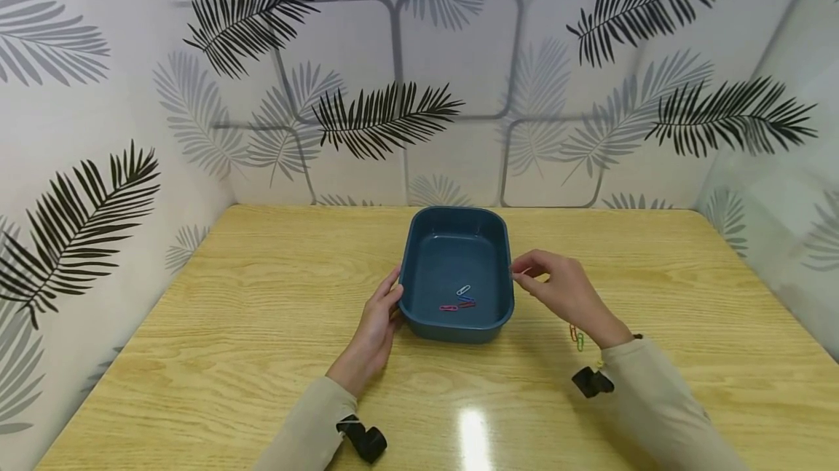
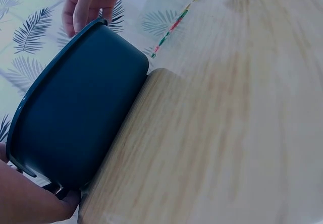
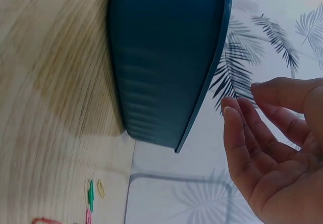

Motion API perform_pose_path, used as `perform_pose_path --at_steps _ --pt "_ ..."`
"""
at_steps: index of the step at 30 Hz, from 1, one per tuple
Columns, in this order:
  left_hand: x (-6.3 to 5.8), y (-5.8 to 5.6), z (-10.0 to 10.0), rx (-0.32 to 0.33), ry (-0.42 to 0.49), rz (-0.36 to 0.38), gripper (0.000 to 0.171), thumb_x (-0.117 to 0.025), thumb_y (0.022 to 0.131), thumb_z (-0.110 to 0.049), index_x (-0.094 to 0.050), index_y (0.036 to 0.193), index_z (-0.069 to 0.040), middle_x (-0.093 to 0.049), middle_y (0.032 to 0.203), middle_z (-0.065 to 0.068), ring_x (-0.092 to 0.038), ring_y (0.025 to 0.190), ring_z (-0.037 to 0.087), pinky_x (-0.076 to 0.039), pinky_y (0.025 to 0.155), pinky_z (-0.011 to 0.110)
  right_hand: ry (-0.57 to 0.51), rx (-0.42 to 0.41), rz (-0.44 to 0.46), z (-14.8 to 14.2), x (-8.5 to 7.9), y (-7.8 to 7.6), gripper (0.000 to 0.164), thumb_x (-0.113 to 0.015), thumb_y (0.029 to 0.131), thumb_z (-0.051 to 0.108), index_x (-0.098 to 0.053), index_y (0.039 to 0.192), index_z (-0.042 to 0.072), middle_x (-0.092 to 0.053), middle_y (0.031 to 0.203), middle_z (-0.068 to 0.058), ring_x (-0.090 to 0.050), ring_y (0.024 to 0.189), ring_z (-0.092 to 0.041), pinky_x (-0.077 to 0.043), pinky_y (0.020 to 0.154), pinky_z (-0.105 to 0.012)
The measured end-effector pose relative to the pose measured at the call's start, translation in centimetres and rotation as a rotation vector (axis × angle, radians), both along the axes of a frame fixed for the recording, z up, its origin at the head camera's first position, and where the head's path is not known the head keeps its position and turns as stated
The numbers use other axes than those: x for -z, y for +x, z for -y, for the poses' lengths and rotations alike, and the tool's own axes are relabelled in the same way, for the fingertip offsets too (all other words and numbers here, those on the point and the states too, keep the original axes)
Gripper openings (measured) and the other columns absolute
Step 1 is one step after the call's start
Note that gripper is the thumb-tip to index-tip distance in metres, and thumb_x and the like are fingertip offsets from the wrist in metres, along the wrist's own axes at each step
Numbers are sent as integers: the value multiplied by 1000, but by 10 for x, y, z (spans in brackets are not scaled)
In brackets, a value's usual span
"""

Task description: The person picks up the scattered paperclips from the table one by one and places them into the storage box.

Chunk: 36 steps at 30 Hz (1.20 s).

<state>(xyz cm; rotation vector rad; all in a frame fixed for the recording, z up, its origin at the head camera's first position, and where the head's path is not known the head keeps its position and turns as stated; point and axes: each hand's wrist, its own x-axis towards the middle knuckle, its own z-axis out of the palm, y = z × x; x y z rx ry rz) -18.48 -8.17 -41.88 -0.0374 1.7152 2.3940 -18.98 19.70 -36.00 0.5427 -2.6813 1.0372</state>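
Observation:
A dark blue plastic basin [image 1: 452, 256] stands on the wooden table. On its floor lie a white paper clip [image 1: 464, 290], a blue one, a pink paper clip [image 1: 448, 308] and a dark red one. My left hand [image 1: 375, 319] grips the basin's left side, thumb up at the rim and fingers lower against the wall. Just beside the right rim is my right hand [image 1: 557, 287], its fingers loosely bent. In the right wrist view, a gap shows between its thumb [image 3: 282, 90] and fingertips, with nothing visible between them.
Under the right forearm, a red paper clip [image 1: 573, 333] and a green paper clip [image 1: 580, 342] lie on the table [image 1: 295, 274], with a yellow one by the cuff. The right wrist view also shows a pink clip [image 3: 88, 216] there. A leaf-patterned wall [image 1: 452, 158] rises behind the table.

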Motion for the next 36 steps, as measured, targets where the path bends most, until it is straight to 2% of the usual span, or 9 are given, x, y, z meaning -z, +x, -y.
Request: perform_pose_path --at_steps 5,14,29,36 --pt "0 0 0 0 0 -4 50 -36 106 -18 -25 154 -9 -24 156 17 -26 139 35 -17 112 51 -9 27 44 -17 -1 -6 14 -66 92 7 -68 103 -1 -69 97 -14 -66 89 -30 -53 63 -33" --pt "-1 -1 0 -1 3 -9 50 -35 106 -18 -25 154 -9 -25 155 17 -26 139 36 -17 112 51 27 60 149 -52 -1 -19 19 -62 94 8 -65 110 -4 -67 103 -20 -66 88 -33 -55 68 -38" --pt "0 -2 0 -1 -15 0 50 -35 106 -17 -26 154 -10 -27 154 18 -28 139 35 -17 112 50 98 116 183 -90 17 -32 24 -62 93 5 -62 110 -12 -65 100 -25 -64 87 -36 -54 68 -42" --pt "1 -2 0 -4 -17 7 50 -36 105 -18 -26 154 -10 -27 155 17 -26 139 35 -17 112 50 215 104 245 -102 24 -31 27 -65 89 3 -60 107 -16 -62 100 -30 -60 90 -43 -51 71 -49"
